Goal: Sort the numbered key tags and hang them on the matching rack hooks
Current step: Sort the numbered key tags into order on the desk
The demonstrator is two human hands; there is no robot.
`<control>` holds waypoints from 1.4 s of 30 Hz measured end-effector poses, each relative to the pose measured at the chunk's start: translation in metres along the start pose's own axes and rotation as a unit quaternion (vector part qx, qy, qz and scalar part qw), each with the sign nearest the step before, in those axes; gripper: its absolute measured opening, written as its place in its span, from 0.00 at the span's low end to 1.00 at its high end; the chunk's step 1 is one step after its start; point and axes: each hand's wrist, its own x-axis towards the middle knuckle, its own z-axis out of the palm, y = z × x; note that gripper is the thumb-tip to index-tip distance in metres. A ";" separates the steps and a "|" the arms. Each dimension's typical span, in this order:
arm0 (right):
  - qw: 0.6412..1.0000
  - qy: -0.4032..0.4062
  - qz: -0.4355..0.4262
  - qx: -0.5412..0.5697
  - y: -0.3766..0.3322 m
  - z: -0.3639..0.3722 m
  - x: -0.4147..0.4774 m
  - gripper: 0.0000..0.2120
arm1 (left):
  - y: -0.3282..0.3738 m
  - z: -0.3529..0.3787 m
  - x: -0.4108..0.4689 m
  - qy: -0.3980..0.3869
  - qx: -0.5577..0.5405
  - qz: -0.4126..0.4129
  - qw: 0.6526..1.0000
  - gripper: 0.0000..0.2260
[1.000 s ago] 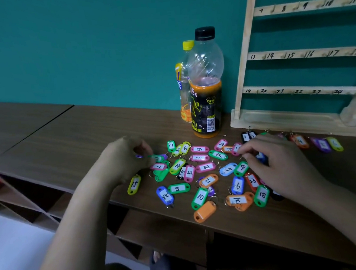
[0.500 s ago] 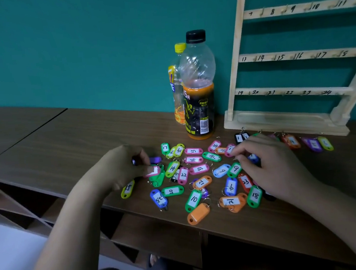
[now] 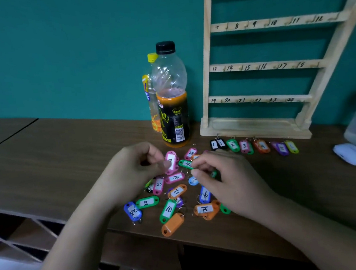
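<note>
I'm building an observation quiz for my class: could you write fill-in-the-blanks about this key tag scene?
The left hand pinches a pink tag numbered ___.
The front bottle has a ___ cap.
On the rack, the lowest rail ends at number ___.
Missing words: 7; black; 24.

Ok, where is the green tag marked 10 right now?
Head view: the green tag 10 lies on the table near its front edge, right of the green tag 20 and just behind a plain orange tag.
</note>
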 end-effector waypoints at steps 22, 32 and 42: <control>0.968 0.054 0.243 0.007 0.077 -0.062 0.012 0.06 | 0.017 0.053 0.009 -0.020 0.062 0.024 0.998 0.03; 0.966 0.039 0.246 -0.067 0.079 -0.050 0.011 0.06 | 0.009 0.052 0.007 -0.050 0.080 0.022 0.995 0.04; 0.970 0.048 0.238 -0.033 0.071 -0.035 0.018 0.07 | 0.010 0.049 0.005 -0.052 0.078 0.019 0.995 0.05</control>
